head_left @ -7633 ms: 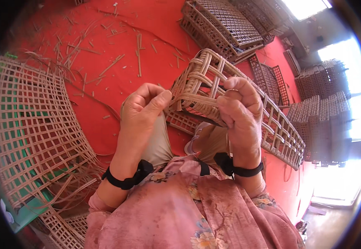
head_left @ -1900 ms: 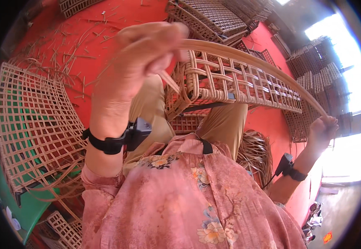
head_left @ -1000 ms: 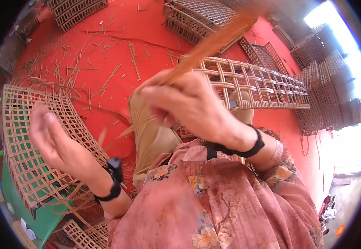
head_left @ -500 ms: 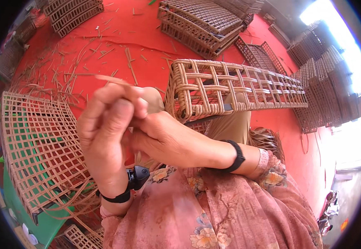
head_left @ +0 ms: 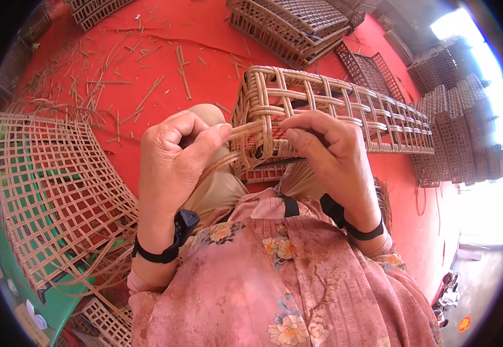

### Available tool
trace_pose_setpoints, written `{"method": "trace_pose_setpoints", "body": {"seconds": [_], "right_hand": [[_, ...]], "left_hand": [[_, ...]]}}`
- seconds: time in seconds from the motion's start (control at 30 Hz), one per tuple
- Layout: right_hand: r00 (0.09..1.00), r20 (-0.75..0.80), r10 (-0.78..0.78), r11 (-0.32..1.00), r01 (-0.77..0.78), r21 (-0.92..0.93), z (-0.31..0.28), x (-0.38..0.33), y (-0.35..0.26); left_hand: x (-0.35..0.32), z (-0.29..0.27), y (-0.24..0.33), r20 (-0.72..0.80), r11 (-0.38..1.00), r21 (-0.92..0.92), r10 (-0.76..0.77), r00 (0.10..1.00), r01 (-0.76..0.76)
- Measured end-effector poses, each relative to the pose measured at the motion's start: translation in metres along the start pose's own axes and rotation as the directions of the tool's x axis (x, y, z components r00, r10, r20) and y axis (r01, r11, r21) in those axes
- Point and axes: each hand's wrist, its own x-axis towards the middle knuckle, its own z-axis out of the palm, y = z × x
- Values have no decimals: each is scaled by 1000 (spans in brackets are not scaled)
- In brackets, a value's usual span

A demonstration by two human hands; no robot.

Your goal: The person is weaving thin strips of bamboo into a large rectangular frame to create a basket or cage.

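Note:
A long, narrow woven wicker basket [head_left: 332,107] lies on its side across my knees, its near corner between my hands. My left hand [head_left: 179,156] pinches a flat tan wicker strand [head_left: 243,130] that runs to the wrapped corner. Below that hand, another loose length of strand hangs beside the basket. My right hand [head_left: 335,156] is at the other side of the corner, thumb and forefinger closed against the open weave. Whatever is between its fingertips is hidden.
A large woven panel [head_left: 60,185] leans over a green chair [head_left: 60,309] on the left. Strand offcuts [head_left: 147,95] litter the red floor covering. Stacked wicker baskets stand at the back [head_left: 289,29] and along the right [head_left: 453,133].
My hands were together in front of the basket, a strand in the left fingers. Now they have parted, the right hand moving right to the basket's corner and the strand lying against it.

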Motion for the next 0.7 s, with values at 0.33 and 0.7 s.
{"method": "trace_pose_setpoints", "body": {"seconds": [0.33, 0.7], "right_hand": [[999, -5, -34, 996, 34, -78, 2, 2, 0], [992, 110, -65, 979, 85, -183, -7, 13, -3]], "left_hand": [[3, -3, 4, 23, 991, 110, -73, 997, 70], [15, -2, 21, 294, 963, 251, 18, 956, -95]]}}
